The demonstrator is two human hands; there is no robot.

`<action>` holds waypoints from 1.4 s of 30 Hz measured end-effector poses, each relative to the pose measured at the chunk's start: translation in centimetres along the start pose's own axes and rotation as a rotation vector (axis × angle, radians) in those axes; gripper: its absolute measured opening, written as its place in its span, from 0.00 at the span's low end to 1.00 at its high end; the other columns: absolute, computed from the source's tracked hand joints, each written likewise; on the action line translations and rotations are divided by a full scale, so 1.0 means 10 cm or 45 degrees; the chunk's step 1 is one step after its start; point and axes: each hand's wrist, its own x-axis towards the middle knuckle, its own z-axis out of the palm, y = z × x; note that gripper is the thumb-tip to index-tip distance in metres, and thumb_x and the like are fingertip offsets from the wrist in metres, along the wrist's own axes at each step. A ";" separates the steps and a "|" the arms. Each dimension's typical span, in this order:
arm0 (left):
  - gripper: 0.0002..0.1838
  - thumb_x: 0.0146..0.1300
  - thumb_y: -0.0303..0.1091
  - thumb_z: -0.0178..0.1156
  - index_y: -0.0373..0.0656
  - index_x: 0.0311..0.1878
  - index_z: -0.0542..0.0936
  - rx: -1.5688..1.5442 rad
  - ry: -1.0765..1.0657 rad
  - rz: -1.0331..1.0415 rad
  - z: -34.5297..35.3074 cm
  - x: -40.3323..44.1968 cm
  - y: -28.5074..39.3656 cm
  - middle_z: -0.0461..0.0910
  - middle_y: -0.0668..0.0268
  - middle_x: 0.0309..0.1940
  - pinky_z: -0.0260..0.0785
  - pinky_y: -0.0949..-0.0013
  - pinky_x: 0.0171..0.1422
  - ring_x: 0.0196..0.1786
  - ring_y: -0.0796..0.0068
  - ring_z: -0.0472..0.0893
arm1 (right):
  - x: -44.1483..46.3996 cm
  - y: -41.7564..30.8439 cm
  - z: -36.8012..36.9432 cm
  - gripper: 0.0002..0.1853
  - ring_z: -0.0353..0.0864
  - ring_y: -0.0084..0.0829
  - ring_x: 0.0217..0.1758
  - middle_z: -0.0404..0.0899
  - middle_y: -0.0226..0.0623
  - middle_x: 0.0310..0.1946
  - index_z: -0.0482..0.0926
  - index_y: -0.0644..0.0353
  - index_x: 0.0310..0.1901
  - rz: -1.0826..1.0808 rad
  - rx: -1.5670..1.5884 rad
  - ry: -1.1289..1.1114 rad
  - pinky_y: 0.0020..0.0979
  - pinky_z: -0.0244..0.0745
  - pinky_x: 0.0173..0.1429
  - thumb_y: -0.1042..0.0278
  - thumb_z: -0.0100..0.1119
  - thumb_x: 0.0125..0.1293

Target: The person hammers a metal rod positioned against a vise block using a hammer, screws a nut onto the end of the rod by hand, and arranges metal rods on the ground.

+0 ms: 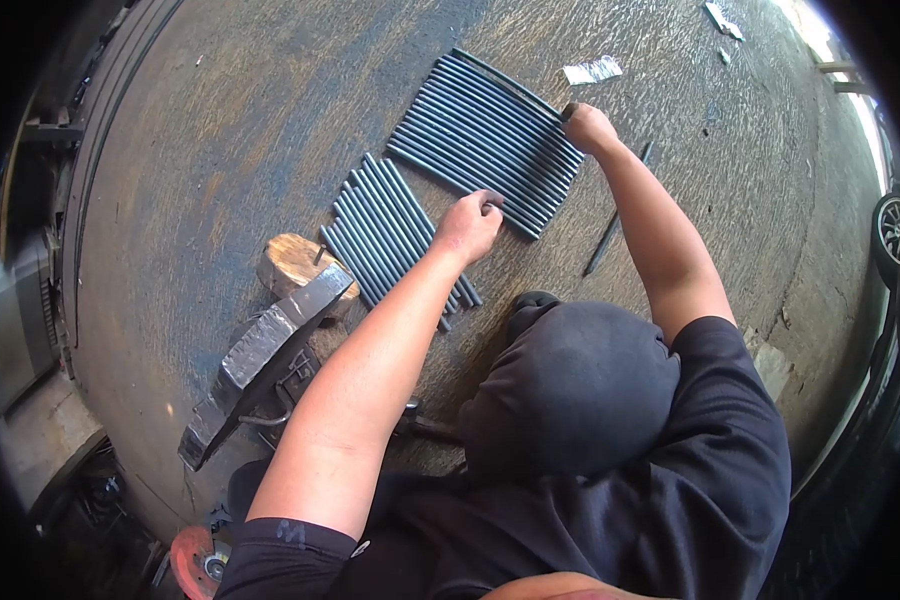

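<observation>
A row of dark metal rods lies side by side on the floor, with one rod laid across their upper ends. At that row's upper right corner is my right hand, its fingers closed at the end of the crossing rod. My left hand has curled fingers at the row's lower edge; what they hold, if anything, is hidden. Left of it lies a second, looser group of rods, partly behind my left forearm. A single rod lies apart, near my right forearm.
An anvil stands at the lower left beside a wooden block. My knee is close below the rods. Foil scraps lie on the floor. A red disc is at the bottom left, a wheel at the right.
</observation>
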 end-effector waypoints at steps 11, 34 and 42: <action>0.19 0.67 0.40 0.54 0.35 0.52 0.80 -0.372 0.472 0.049 -0.05 -0.31 0.10 0.84 0.52 0.45 0.73 0.63 0.55 0.49 0.58 0.84 | -1.99 -0.73 0.25 0.14 0.69 0.19 0.23 0.78 0.31 0.28 0.79 0.67 0.50 0.195 1.432 -0.426 0.27 0.66 0.27 0.65 0.56 0.71; 0.12 0.76 0.35 0.44 0.37 0.47 0.73 -0.846 1.339 0.941 -1.82 -5.38 0.83 0.79 0.61 0.35 0.80 0.64 0.46 0.37 0.70 0.82 | -5.11 -3.30 -2.11 0.11 0.81 0.26 0.39 0.83 0.38 0.34 0.81 0.62 0.45 -1.860 0.012 -0.519 0.34 0.75 0.46 0.69 0.61 0.63; 0.15 0.76 0.38 0.44 0.40 0.54 0.75 -0.618 1.187 0.639 -1.69 -5.88 0.29 0.76 0.66 0.32 0.78 0.69 0.39 0.32 0.73 0.79 | -5.36 -3.58 -2.20 0.04 0.76 0.38 0.50 0.74 0.43 0.45 0.78 0.64 0.26 -1.901 0.849 -0.542 0.32 0.75 0.50 0.81 0.62 0.46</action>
